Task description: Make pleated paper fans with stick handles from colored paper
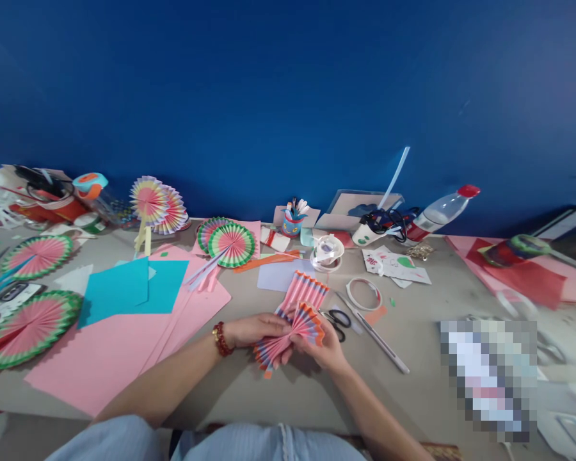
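A pleated pink paper fan piece with orange and blue edges (295,328) lies between both my hands above the grey table (413,333). My left hand (254,330), with a red bead bracelet on its wrist, pinches the folded end from the left. My right hand (322,349) grips the spread side from the right. A second pleated pink piece (303,291) lies just behind them on the table. Black-handled scissors (336,320) rest right beside my right hand.
Finished round paper fans lie at the left (31,326) and at the back (230,244). Pink sheets (120,349) and a teal sheet (129,288) cover the left. Tape rolls (363,293), a ruler (379,339), a pen cup (292,221), a water bottle (441,210) stand behind.
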`<state>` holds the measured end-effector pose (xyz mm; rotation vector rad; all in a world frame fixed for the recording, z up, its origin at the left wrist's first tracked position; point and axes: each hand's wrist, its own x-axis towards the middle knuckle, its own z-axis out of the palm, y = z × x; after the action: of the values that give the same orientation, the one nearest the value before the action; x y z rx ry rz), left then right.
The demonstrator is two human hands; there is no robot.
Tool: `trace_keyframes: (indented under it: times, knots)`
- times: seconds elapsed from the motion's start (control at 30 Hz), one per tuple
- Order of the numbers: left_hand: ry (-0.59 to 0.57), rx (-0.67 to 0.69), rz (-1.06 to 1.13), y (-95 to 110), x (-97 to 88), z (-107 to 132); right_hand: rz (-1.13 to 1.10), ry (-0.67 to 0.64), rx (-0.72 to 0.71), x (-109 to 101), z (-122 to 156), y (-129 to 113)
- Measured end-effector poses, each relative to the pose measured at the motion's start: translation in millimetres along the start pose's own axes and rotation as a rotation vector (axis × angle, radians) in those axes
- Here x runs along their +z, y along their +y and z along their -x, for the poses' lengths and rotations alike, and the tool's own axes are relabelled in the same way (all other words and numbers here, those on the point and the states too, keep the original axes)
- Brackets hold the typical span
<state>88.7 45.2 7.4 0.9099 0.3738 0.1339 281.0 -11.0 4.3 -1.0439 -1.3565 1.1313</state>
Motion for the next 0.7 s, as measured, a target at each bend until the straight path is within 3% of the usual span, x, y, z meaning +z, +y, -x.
trace_keyframes:
  times: [0.27, 0.5, 0.7]
  knots:
    - [-0.028, 0.016, -0.052, 6.3, 2.7, 2.2, 0.018, -0.026, -0.061, -5.4, -2.5, -4.9]
    - [0.076, 0.064, -0.081, 8.4, -1.7, 6.3, -0.189, -0.037, -0.002, -12.4, 1.1, 2.8]
    - [-0.026, -0.035, -0.069, 14.6, 0.8, 10.6, -0.238, -0.097, 0.006, -19.1, -2.2, -4.5]
